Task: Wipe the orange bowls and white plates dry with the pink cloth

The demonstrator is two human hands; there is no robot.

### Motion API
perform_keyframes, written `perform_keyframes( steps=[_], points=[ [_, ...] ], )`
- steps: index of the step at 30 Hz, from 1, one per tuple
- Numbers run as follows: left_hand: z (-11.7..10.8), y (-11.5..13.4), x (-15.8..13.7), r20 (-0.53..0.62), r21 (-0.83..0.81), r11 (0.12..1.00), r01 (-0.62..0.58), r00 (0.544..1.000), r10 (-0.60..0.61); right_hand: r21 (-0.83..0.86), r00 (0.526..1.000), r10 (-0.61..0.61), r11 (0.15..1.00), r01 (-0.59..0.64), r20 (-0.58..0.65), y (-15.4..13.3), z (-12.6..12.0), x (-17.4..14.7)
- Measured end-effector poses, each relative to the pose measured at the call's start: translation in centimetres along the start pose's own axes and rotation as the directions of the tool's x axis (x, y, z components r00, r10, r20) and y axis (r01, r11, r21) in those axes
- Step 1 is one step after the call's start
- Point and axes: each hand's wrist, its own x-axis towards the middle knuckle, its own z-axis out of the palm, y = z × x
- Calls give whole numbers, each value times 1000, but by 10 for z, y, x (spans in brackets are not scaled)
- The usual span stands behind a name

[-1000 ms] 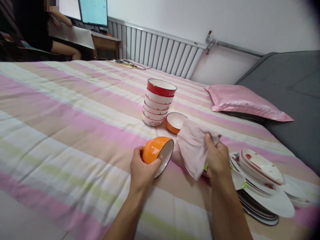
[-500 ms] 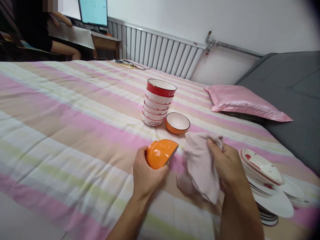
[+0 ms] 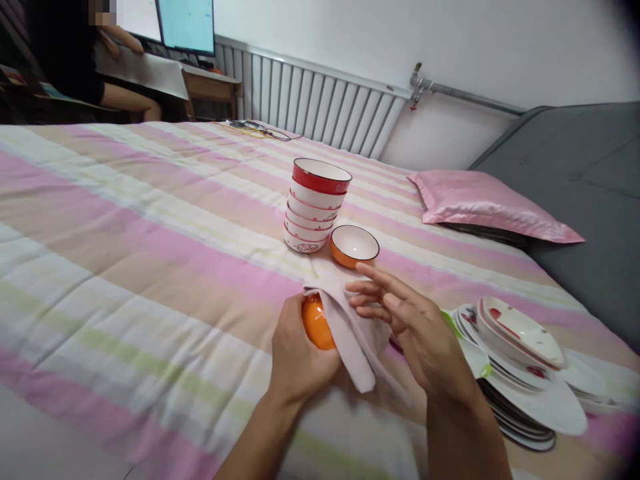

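Note:
My left hand [image 3: 303,350] is wrapped round an orange bowl [image 3: 317,325] that is tipped on its side above the bed. A pale pink cloth [image 3: 350,333] drapes over the bowl's right side and hides its rim. To the right of the cloth is my right hand [image 3: 413,320], its fingers spread and holding nothing. Beyond them, a second orange bowl [image 3: 355,243] with a white inside sits upright. It stands beside a tall stack of white bowls [image 3: 313,213] with a red bowl [image 3: 320,177] on top.
Plates and dishes [image 3: 525,373] are piled on the right of the striped bedspread [image 3: 150,267]. A pink pillow [image 3: 490,197] rests by the grey headboard [image 3: 590,167]. Cables [image 3: 260,128] lie near the radiator [image 3: 320,97]. At the far left a person [image 3: 65,60] sits at a desk.
The cloth has moved left from my right hand onto the orange bowl. My right hand has let go and its fingers have spread. Green bits now show by the plates.

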Motion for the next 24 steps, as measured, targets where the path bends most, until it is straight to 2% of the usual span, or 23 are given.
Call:
perform_keyframes(
  steps=[3,6,8,10,13,15,20,24],
  points=[
    [-1,0,0,11,-24,999,-27,1000,27,-230,997,-75,970,80,31,-3,-6,0],
    [-1,0,0,30,-38,999,-28,999,30,-521,980,-183,830,199,83,-5,-10,1],
    [-1,-1,0,37,-38,998,-42,998,43,-610,965,-212,748,262,155,-5,-10,3],
    [-1,-3,0,51,-35,997,-64,997,66,-636,971,-180,734,240,159,-3,-7,5],
    [-1,-4,-1,82,-43,994,-103,991,106,-689,993,-99,716,111,58,4,1,8],
    [0,-3,-2,102,-50,991,-120,987,125,-726,997,-60,682,82,56,8,6,9],
    [0,0,-2,111,-72,992,-105,987,113,-720,972,-55,662,207,229,6,7,5],
    [-1,-3,0,111,-104,991,-82,989,93,-715,923,-72,611,340,378,-2,5,1]
  ],
)
